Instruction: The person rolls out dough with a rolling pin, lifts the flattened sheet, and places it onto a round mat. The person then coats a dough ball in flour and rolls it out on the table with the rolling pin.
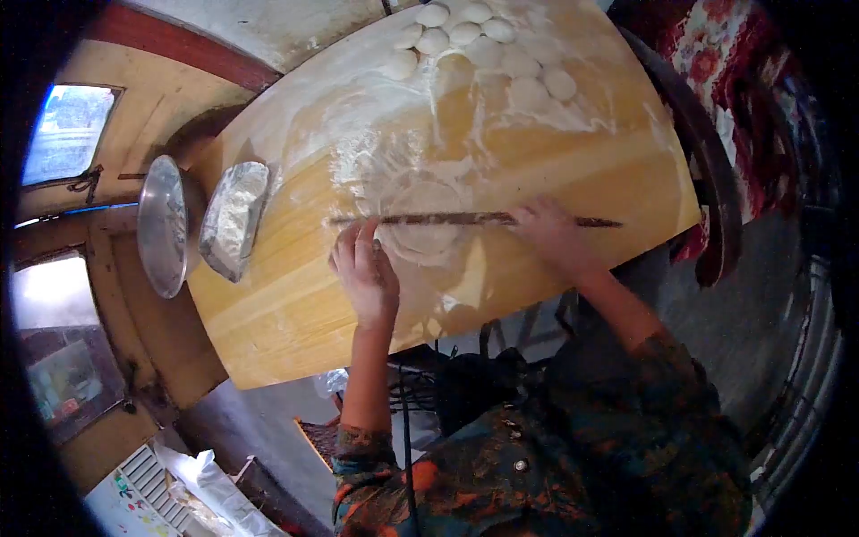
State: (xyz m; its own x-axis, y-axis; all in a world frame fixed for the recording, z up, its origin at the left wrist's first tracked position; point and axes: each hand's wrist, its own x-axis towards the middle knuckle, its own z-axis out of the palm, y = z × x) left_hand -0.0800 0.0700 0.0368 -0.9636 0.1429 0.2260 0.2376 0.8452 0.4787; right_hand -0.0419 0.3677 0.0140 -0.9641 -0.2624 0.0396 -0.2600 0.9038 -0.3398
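Observation:
A thin, dark rolling pin point(438, 218) lies crosswise over a flat round of dough point(428, 243) on a floured wooden board point(295, 304). My left hand point(365, 277) is at the pin's left part, thumb and fingers closed on it beside the dough's left edge. Over the pin's right part is my right hand point(548, 234), its fingers bent around the pin and slightly blurred. The pin's right end sticks out past that hand. Flour is spread around the dough round.
Several small pale dough pieces point(484, 54) sit at the board's far side. On the left are an opened bag of flour point(234, 219) and a tilted metal bowl point(164, 228). A dark curved wooden rail point(716, 197) and red patterned cloth point(761, 107) flank the right edge.

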